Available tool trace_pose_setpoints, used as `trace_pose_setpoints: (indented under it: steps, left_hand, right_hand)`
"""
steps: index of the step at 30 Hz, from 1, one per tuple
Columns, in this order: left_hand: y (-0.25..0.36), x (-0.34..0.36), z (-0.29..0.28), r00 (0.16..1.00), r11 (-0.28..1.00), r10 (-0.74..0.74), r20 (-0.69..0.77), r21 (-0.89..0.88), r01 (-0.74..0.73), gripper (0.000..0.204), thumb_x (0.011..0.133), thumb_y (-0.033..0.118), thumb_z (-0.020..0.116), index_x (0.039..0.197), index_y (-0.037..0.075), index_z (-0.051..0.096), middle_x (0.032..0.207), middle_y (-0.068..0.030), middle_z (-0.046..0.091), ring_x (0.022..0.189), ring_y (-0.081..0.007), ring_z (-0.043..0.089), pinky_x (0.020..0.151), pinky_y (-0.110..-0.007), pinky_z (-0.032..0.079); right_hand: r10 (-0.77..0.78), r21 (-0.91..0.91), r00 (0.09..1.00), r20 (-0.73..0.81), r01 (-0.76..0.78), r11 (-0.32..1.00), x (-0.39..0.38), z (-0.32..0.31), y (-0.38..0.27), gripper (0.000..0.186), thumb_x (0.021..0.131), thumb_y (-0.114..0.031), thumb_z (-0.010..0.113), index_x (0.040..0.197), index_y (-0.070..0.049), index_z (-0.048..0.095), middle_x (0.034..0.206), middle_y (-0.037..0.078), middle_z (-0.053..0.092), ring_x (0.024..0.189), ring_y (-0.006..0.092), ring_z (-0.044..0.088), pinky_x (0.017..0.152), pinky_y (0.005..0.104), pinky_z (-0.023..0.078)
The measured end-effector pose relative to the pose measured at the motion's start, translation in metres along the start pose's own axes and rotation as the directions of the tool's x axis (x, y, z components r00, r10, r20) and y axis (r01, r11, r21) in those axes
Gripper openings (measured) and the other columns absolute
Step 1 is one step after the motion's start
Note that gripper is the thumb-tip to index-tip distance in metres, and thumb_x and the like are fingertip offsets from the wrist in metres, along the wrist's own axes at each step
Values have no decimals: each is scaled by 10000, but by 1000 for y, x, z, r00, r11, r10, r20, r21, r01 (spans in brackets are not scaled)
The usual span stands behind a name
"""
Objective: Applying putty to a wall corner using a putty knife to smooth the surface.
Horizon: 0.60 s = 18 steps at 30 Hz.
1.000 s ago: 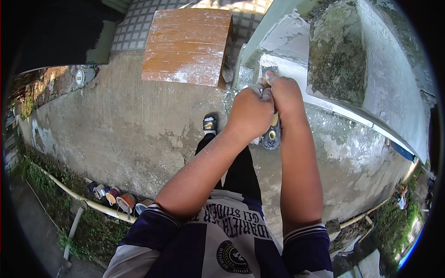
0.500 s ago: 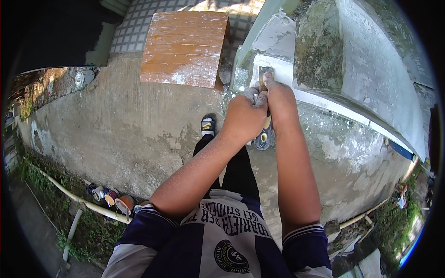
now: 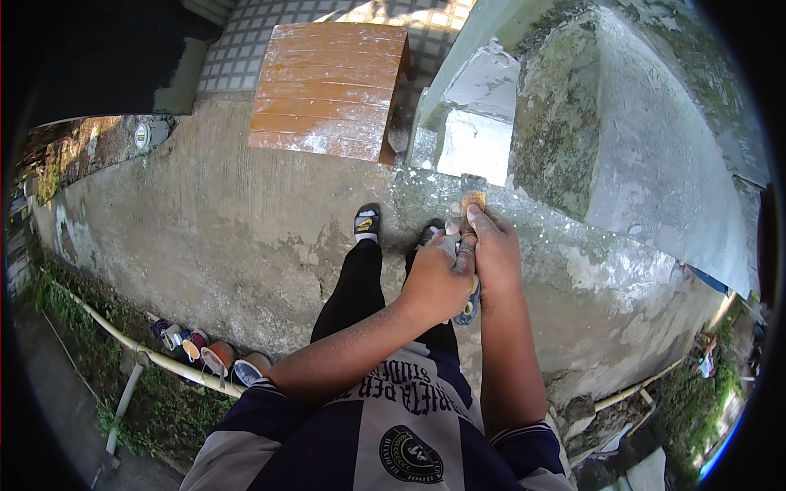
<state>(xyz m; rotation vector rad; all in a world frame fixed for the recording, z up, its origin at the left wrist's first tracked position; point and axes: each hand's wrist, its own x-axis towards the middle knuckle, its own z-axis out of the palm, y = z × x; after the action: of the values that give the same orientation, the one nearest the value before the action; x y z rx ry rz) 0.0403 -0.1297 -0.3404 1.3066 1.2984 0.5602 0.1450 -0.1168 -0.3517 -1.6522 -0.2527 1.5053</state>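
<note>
Both hands grip one scraper [image 3: 472,186], its worn grey-brown blade pointing away from me. My left hand [image 3: 442,277] wraps round it, with whitish dust on the fingers. My right hand [image 3: 498,252] closes on it from the right, thumb laid along the top near the blade. The handle's dark rounded end shows below the hands; the middle of the handle is hidden by them. Just beyond the blade is the white-coated ledge [image 3: 476,146] at the foot of the wall. In this view the blade tip overlaps the ledge's near edge; I cannot tell whether they touch.
A brown slatted wooden table [image 3: 327,90] dusted with white stands ahead to the left. The peeling greenish wall [image 3: 647,131] rises on the right. Several paint cans [image 3: 219,358] line the pipe rail [image 3: 176,372] at lower left. My sandalled foot [image 3: 368,222] is on the worn concrete [image 3: 205,221].
Both hands have drawn the scraper back toward my body, off the white ledge's surface to its near edge. Both hands keep their grip.
</note>
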Motion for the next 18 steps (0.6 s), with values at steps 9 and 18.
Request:
trace_pose_setpoints:
  steps: [9, 18]
  left_hand:
    - [23, 14, -13, 939, 931, -318, 127, -146, 335, 235, 912, 144, 469, 957, -57, 580, 960, -291, 597, 930, -463, 553, 798, -477, 436]
    - [31, 27, -15, 973, 971, -219, 69, -79, 224, 283, 958, 187, 456, 952, -68, 579, 774, -248, 613, 734, -384, 605, 685, -415, 452]
  right_hand:
    - [-17, -219, 994, -109, -8, 976, 15, 12, -15, 220, 893, -136, 530, 929, 54, 636, 794, 70, 629, 660, 122, 569, 600, 248, 451]
    - [1, -89, 1000, -22, -3, 996, 16, 18, -32, 214, 905, -153, 508, 905, 23, 630, 752, 61, 606, 644, 125, 554, 584, 258, 436]
